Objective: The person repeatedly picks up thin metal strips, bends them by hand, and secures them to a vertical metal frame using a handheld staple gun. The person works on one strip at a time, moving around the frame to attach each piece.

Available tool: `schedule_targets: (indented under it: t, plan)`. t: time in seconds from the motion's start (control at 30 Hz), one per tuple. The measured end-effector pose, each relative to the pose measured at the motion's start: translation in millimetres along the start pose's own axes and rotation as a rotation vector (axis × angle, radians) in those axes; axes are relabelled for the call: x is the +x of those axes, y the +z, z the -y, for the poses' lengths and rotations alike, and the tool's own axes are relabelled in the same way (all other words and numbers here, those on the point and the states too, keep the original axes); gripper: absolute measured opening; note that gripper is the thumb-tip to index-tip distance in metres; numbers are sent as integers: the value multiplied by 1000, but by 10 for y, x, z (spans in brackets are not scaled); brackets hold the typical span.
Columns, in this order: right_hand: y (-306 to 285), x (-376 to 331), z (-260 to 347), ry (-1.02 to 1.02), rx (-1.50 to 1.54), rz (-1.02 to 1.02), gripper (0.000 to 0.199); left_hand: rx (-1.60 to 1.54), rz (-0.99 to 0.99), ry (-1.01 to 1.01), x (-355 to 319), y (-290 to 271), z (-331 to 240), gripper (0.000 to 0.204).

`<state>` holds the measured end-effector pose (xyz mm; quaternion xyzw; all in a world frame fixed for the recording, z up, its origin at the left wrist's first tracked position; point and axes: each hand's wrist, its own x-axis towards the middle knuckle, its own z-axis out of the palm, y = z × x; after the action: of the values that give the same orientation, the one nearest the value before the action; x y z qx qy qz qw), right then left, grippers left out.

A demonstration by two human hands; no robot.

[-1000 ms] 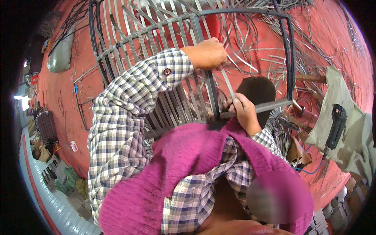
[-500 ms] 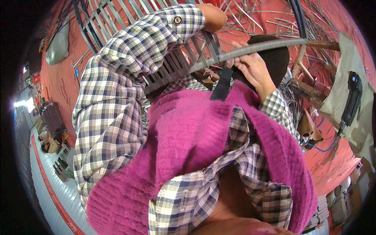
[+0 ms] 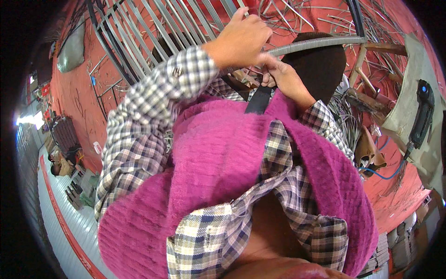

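Note:
In front of my chest lies a frame of grey slats (image 3: pixel 186 21) with a curved rail (image 3: pixel 316 44) wrapped closely in grey strip. My left hand (image 3: pixel 244 39) is above the rail, its fingers curled and one fingertip pointing up; what it grips is hidden. Just below and to the right, my right hand (image 3: pixel 283 76) is closed, thumb and fingers pressed together at the near side of the rail. Whatever they pinch is too small to make out. A flat black band (image 3: pixel 259 100) lies under the right hand against my purple knitted vest (image 3: pixel 218 139).
Loose grey strips (image 3: pixel 297 18) litter the red floor (image 3: pixel 390 200). On the right, a black hand-held tool (image 3: pixel 420 114) with a blue hose (image 3: pixel 385 178) lies on a pale cloth (image 3: pixel 399 97). Wooden bars (image 3: pixel 369 86) stand beside it. A wrapped bundle (image 3: pixel 72 53) lies far left.
My left hand has come up into sight from beyond the rail, and its elbow has dropped. My right hand, open before, has moved left and closed. The frame has shifted slightly.

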<state>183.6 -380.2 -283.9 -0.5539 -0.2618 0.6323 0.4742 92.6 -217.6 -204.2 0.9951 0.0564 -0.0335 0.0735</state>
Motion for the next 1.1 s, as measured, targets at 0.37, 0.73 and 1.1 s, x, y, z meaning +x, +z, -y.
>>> schedule_targets:
  t: [0.37, 0.73, 1.1]
  plan:
    - [165, -240, 2, 63, -146, -165, 30, -150, -293, -48, -385, 317, -125, 47]
    - [92, -225, 891, -481, -1019, -106, 20, -300, -372, 72, -460, 382, -178, 9]
    - [40, -395, 302, -562, -1220, -81, 16, -245, -843, -87, 235, -608, 1483, 10]
